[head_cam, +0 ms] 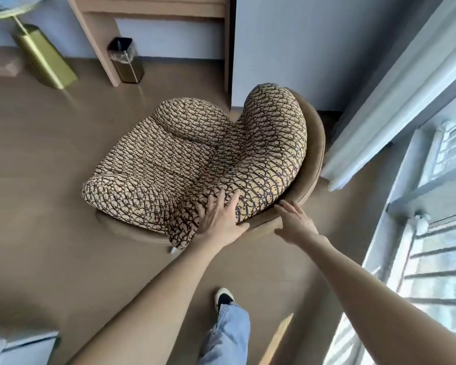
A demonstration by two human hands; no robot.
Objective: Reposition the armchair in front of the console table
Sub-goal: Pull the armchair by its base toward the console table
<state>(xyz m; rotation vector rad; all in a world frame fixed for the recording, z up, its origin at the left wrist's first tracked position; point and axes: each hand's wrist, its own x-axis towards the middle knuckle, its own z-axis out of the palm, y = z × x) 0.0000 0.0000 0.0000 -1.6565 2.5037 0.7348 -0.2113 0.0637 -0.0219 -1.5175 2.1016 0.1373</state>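
The armchair [195, 159] has a puffy cushion patterned in beige and dark brown, set in a tan rounded shell. It stands on the floor in the middle of the view, close to a wall corner. My left hand [217, 217] lies on the cushion's near edge, fingers spread over the fabric and thumb under the rim. My right hand [295, 222] grips the tan shell's rim just to the right. The wooden console table [103, 48] stands against the far wall at the upper left, well beyond the chair.
A dark waste bin [125, 61] sits under the console table by its left leg. A brass lamp base [43, 56] stands at far left. White curtains [395, 101] and a window fill the right side. My foot [223, 299] is behind the chair.
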